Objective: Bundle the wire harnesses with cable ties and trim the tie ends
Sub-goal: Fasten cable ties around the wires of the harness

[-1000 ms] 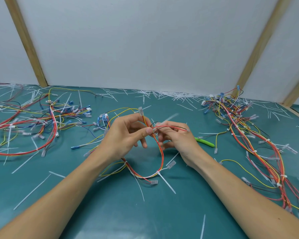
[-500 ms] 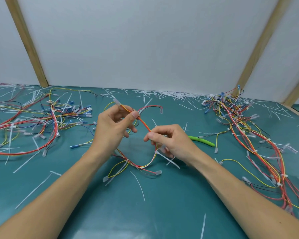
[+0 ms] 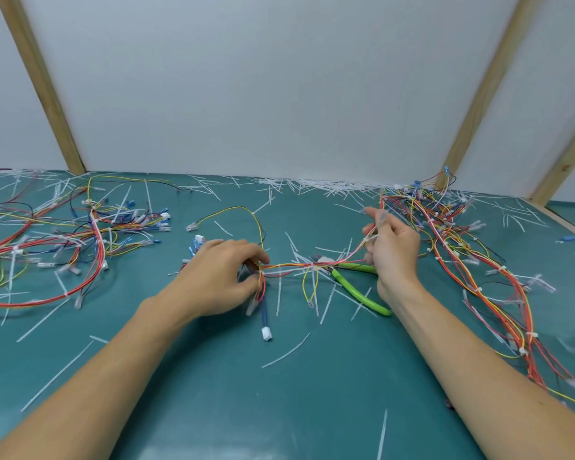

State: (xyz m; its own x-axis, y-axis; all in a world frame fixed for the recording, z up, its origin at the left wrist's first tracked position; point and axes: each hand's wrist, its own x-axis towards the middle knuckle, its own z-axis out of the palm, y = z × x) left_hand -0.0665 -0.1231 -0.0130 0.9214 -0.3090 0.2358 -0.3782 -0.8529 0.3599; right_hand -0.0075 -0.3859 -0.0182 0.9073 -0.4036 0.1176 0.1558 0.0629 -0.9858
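A wire harness (image 3: 299, 265) of red, yellow and orange wires is stretched level between my two hands just above the green table. My left hand (image 3: 219, 277) grips its left end, where blue wires and a white connector (image 3: 266, 334) hang down. My right hand (image 3: 390, 250) pinches the right end, raised a little, with clear terminals above the fingers. White cable ties sit on the harness with long tails sticking out. A yellow loop (image 3: 243, 214) rises from the left end. Green-handled cutters (image 3: 359, 292) lie on the table under the harness, by my right wrist.
A pile of harnesses (image 3: 80, 247) lies at the left and another pile (image 3: 478, 267) runs down the right side. Loose white cable ties and cut tails (image 3: 326, 187) are strewn over the green table (image 3: 279, 410). A white wall with wooden battens stands behind.
My hands have moved apart and pulled the harness out from a loop into a straight line. The left hand dropped toward the table; the right hand moved right and up.
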